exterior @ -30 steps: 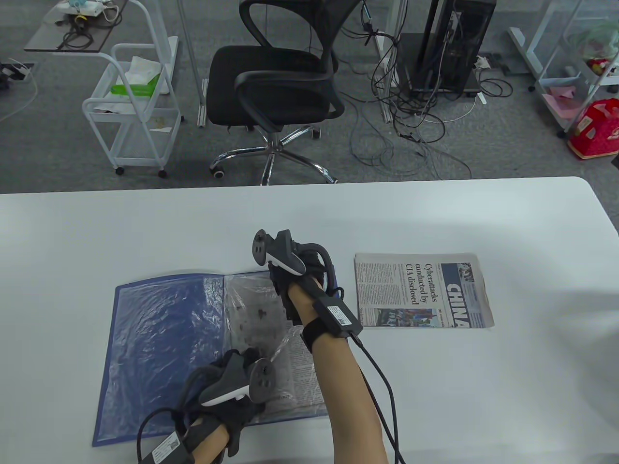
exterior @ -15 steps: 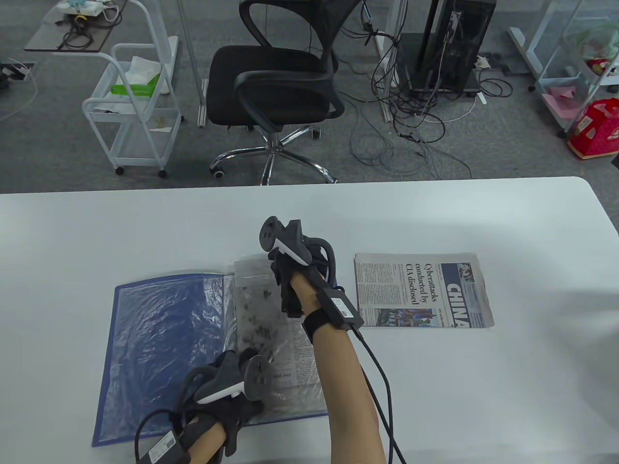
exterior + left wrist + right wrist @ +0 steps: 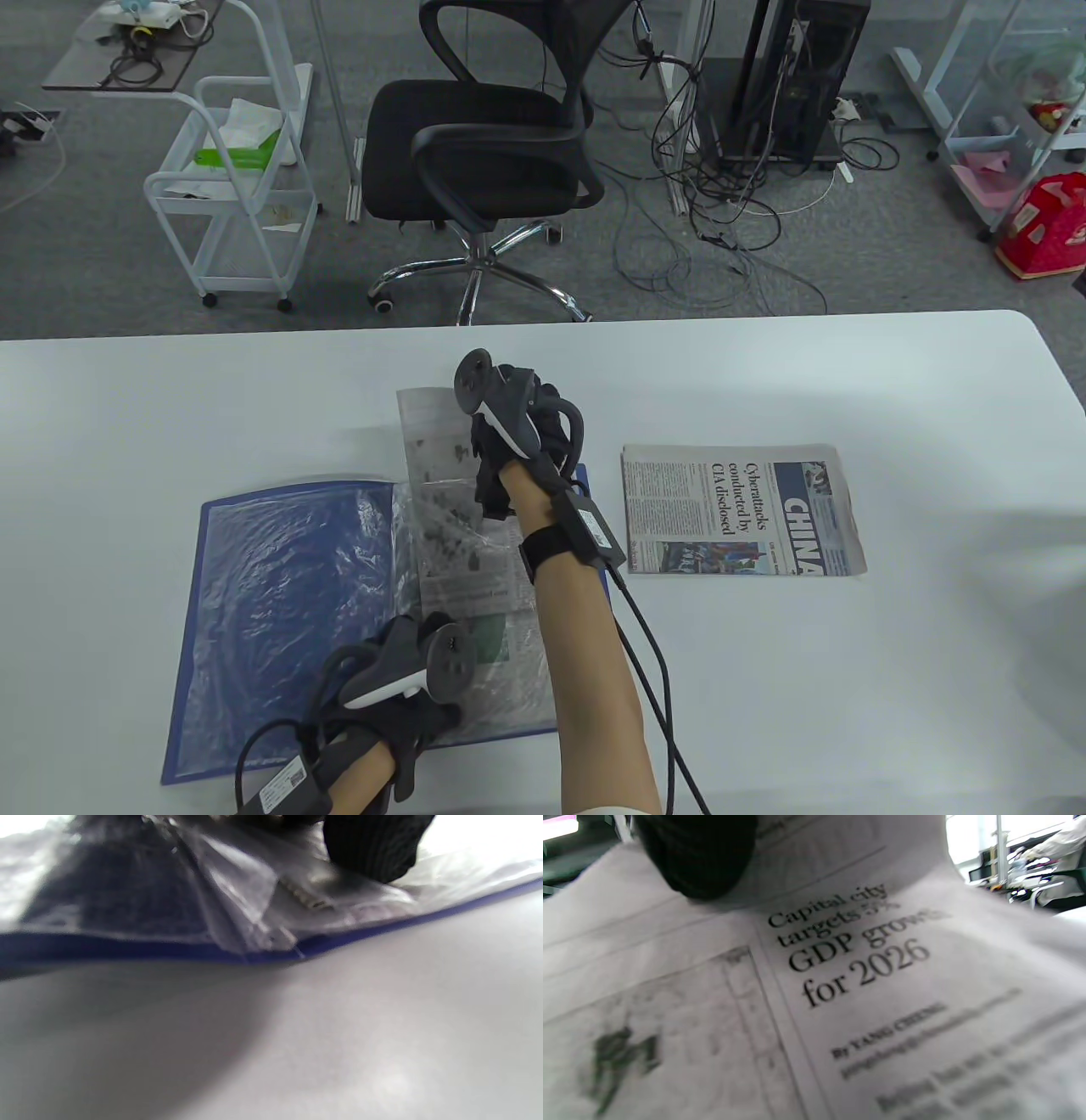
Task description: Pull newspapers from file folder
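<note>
Newspaper (image 3: 441,475) now slid halfway out the file folder (image 3: 280,611) sleeve's far end; right hand (image 3: 509,441) grips it, left hand (image 3: 407,679) presses folder flat. Extraction nearly done.

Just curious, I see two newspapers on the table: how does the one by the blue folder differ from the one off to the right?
The sliding newspaper is partly inside the blue folder's clear sleeve and held by the right hand; the folded newspaper lies free on the table, untouched. The folded one shows a blue masthead; the sliding one shows greyer print. Both are folded.
</note>
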A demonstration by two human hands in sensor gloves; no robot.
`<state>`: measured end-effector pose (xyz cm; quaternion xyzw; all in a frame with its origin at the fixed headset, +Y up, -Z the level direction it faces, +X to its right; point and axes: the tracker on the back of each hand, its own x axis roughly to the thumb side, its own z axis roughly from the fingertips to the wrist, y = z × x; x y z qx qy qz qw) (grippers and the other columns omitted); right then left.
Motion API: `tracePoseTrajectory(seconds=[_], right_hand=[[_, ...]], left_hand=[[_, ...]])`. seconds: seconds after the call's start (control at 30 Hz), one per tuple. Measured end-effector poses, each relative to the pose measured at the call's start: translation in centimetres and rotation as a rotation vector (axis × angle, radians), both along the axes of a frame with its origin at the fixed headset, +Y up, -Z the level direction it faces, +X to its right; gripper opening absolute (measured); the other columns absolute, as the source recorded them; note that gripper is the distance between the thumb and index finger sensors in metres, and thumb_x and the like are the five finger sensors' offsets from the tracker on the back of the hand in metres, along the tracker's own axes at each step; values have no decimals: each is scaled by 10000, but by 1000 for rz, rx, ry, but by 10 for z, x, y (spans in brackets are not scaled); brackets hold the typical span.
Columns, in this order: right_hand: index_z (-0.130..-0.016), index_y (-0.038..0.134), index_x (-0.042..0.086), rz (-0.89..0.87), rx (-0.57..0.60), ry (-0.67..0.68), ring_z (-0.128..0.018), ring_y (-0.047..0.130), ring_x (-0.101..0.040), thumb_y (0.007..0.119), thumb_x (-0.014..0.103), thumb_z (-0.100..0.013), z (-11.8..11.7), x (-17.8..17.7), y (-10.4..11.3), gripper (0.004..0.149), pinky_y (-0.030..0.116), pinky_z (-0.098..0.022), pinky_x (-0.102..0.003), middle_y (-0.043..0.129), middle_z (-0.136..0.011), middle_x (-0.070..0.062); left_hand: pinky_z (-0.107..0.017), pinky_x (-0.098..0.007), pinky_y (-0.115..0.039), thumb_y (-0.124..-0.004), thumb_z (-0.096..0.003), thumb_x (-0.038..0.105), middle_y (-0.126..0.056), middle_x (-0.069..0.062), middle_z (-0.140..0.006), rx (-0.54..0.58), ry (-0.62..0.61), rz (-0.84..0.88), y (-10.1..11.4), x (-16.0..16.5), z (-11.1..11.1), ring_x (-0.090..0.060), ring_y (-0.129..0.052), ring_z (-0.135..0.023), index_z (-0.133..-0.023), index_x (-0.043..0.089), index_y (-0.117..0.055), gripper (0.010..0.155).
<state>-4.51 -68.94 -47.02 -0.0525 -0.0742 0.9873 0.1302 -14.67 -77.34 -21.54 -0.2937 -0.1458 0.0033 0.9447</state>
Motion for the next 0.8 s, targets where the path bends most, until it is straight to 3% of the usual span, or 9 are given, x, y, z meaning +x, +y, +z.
tracePoseTrajectory(seconds=[0.3,0.47,0.63,0.8], right_hand=[[-782,774,438,-343,251,-28,-742,925,-194,784,387,-404,20,59,66,382,751,-617,-488,879,-828,108],[-790,774,409,-545,250,-37,-666,957,-204,780,376,-408,35,105,95,384,789,-554,-483,896,-801,74],[-792,780,389,-762,254,-76,-521,1003,-179,783,366,-410,53,155,110,382,856,-433,-452,920,-763,43],[-791,798,367,-821,273,-164,-384,1043,-152,790,368,-409,72,217,109,382,903,-304,-410,981,-680,34]], left_hand=[[-693,-643,-389,-724,-485,437,-193,-68,-1152,-11,13,12,0,0,0,-514,-279,-1027,-1096,235,-336,752],[-695,-635,-365,-723,-486,436,-182,-58,-1149,-22,27,35,-2,-2,0,-495,-255,-1028,-1094,248,-328,749],[-694,-630,-346,-723,-486,434,-173,-52,-1146,-29,35,51,-2,-4,-1,-487,-236,-1026,-1092,252,-324,748],[-693,-629,-338,-726,-485,430,-169,-50,-1144,-35,42,60,-3,-5,-1,-483,-228,-1025,-1091,253,-323,748]])
